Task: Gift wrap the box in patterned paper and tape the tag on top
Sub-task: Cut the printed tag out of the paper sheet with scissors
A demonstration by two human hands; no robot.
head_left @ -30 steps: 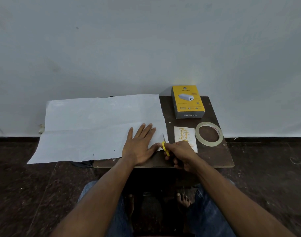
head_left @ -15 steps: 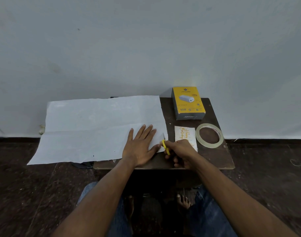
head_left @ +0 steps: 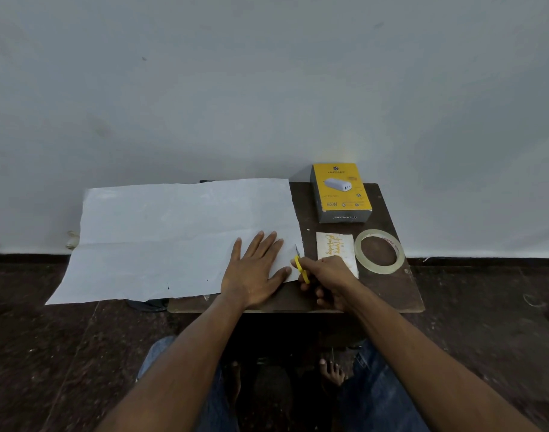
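A large sheet of paper point(head_left: 160, 238), white side up, lies over the left part of a small dark table point(head_left: 388, 294) and hangs past its left edge. My left hand point(head_left: 254, 269) presses flat on the sheet's right end. My right hand point(head_left: 326, 279) grips yellow-handled scissors point(head_left: 299, 263), blades at the paper's right edge. A yellow and grey box point(head_left: 340, 191) stands at the table's back. A white tag with gold lettering point(head_left: 335, 247) lies beside a clear tape roll point(head_left: 379, 251); my right hand covers the tag's near corner.
A pale wall rises right behind the table. Dark speckled floor surrounds it. My knees in blue jeans and bare feet point(head_left: 332, 372) are under the table's front edge. A dark object point(head_left: 148, 305) lies on the floor beneath the overhanging paper.
Both hands stay nearly in place; my right hand with the scissors has crept slightly forward along the paper's right edge. The view has shifted a little.
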